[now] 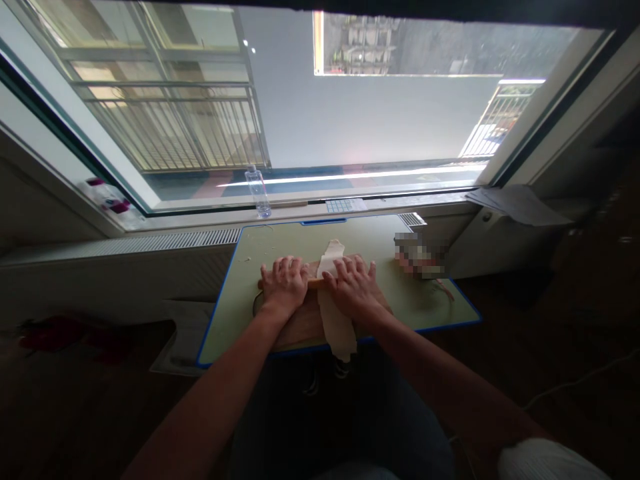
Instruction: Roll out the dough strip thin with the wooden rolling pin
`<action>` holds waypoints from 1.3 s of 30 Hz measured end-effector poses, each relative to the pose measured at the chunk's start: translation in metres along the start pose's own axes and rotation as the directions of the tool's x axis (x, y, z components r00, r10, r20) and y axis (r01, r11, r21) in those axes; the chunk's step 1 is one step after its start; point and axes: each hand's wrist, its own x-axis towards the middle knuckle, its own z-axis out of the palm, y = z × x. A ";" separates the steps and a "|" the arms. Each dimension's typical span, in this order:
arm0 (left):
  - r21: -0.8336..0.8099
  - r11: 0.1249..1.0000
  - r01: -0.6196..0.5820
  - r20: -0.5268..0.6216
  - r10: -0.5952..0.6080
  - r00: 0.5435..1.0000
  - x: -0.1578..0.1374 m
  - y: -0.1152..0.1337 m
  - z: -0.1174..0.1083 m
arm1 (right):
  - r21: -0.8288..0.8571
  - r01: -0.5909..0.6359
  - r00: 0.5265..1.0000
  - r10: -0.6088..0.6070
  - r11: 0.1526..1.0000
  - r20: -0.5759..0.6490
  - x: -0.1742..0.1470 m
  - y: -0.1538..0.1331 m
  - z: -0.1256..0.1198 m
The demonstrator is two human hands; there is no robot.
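A long, thin strip of pale dough lies lengthwise on a wooden board, its near end hanging over the table's front edge. Across the dough runs a wooden rolling pin, mostly covered by my hands. My left hand is over the pin's left part, fingers curled forward on it. My right hand presses on the right part, its thumb near the dough. Between the two hands a short stretch of the pin shows.
The board rests on a greenish table with blue edging. A blurred-out object sits at the table's right. Along the windowsill stand a clear bottle and a bottle with a purple cap; papers lie at the right.
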 end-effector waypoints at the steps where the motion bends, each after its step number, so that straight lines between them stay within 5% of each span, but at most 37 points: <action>1: -0.013 1.000 0.025 0.012 -0.025 1.000 0.008 0.002 0.002 | 0.001 0.001 1.000 -0.001 1.000 -0.007 0.004 0.001 0.001; 7: -0.046 0.994 0.103 0.093 -0.098 0.991 0.052 0.012 0.009 | -0.023 0.028 0.999 -0.027 0.999 0.036 0.039 0.013 0.006; 15: -0.035 0.999 0.041 0.177 -0.034 0.984 0.106 0.017 0.018 | 0.083 -0.044 0.989 0.032 0.996 0.142 0.091 0.026 0.007; 21: -0.034 0.999 0.024 0.174 -0.018 0.985 0.133 0.019 0.030 | 0.041 0.031 0.981 -0.038 0.999 0.193 0.113 0.034 0.008; 29: -0.037 0.999 0.004 0.178 0.002 0.984 0.117 0.018 0.024 | 0.126 -0.079 0.988 0.061 0.989 0.139 0.104 0.030 0.011; 39: 0.027 1.000 -0.014 0.191 0.008 0.982 0.051 0.007 0.008 | 0.000 -0.028 1.000 0.028 1.000 -0.002 0.028 0.004 0.005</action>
